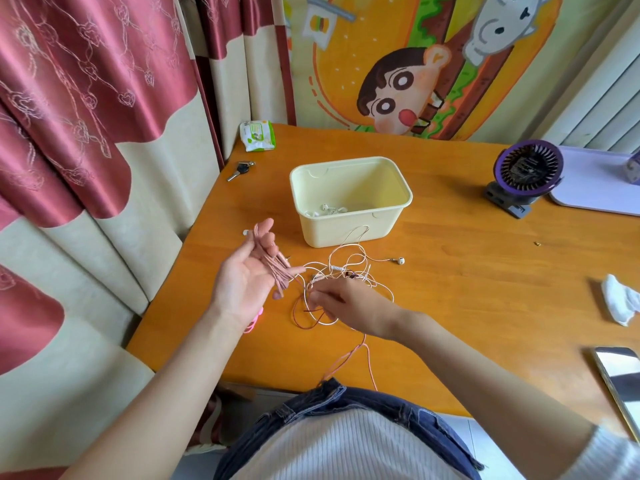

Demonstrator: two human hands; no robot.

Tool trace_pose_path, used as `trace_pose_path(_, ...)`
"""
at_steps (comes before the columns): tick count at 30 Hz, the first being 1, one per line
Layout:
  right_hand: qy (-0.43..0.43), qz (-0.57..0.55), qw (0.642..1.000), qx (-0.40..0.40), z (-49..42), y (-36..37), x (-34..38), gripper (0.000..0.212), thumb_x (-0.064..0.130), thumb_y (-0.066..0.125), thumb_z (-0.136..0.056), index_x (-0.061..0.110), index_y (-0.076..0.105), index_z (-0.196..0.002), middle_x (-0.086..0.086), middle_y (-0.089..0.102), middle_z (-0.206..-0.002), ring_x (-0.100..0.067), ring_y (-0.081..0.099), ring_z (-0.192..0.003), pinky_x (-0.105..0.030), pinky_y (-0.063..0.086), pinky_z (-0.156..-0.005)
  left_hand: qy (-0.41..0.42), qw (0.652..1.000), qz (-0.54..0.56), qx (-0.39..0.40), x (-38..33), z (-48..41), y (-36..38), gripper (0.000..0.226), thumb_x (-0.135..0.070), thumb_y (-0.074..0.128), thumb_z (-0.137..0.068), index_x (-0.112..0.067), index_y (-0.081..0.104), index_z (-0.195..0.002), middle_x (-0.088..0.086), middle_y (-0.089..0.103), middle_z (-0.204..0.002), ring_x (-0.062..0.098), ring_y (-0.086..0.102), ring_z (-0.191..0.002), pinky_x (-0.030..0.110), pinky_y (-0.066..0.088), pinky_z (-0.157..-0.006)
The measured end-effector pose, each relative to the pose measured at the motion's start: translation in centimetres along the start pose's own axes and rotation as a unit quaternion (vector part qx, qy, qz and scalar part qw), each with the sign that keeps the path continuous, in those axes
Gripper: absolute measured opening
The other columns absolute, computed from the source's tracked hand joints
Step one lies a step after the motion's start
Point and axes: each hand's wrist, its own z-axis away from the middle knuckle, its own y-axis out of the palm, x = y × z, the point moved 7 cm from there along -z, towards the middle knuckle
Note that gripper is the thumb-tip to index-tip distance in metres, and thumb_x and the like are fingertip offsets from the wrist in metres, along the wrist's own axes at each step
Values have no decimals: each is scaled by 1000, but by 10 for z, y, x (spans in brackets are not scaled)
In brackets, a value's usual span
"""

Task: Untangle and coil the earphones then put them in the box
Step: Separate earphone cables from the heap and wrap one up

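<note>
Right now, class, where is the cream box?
In the head view, the cream box stands on the table, just beyond the tangled earphone cords, keys to its left.

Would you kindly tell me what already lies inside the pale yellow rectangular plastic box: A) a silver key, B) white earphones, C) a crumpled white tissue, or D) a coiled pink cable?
B: white earphones lie on the bottom of the pale yellow rectangular plastic box.

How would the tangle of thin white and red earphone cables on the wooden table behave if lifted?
The tangle is probably floppy: its loops lie slack. Likely light, given such thin wire. Crossing loops may snag and drag the white earbud along.
</note>
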Motion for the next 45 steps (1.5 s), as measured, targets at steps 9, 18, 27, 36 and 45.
trace_pose_path(9, -7, 17, 1000, 5, 4, -16, 12, 26, 22, 43, -99, 17, 66, -88, 2, 53, -61, -9, 40, -50, -24, 34, -52, 122, 760, -629, 110, 11, 7, 4, 29, -15, 47, -97, -4, 72, -87, -6, 73, -82, -4, 64, -82, 17, 46, -79)
trace_pose_path(18, 2, -52, 996, -72, 0, -56, 10, 27, 30, 53, -95, 21, 63, -71, 8, 40, -50, -7, 32, -47, -17, 27, -48, -145, 926, -289, 194, 21, 27, 13, 24, -31, 62, -85, -11, 74, -88, -4, 45, -46, 12, 39, -44, 50, 45, -95)
trace_pose_path(27, 8, -70, 993, -89, -8, -49, 26, 32, 26, 43, -99, 27, 54, -70, 6, 41, -56, -7, 33, -49, -21, 29, -50, -112, 943, 108, 293, -20, 19, 47, 40, -15, 23, -103, 3, 50, -127, 10, 60, -75, 14, 37, -58, 65, 2, -112)
trace_pose_path(36, 22, -21, 997, -70, 0, -33, 35, 31, 27, 40, -99, 25, 59, -75, 4, 50, -59, -7, 40, -46, -20, 32, -49, 60, 988, -129, 60, -41, 8, 41, 34, -28, 31, -99, -18, 56, -119, -10, 61, -68, 1, 51, -54, 56, 46, -89)
trace_pose_path(45, 1, 9, 998, -57, 8, -44, 49, 29, 29, 45, -98, 20, 65, -79, 0, 52, -56, -9, 40, -47, -21, 32, -49, 59, 817, -561, 121, -9, 21, 32, 24, -21, 46, -98, -23, 67, -107, -14, 69, -98, 3, 61, -93, 22, 48, -80)
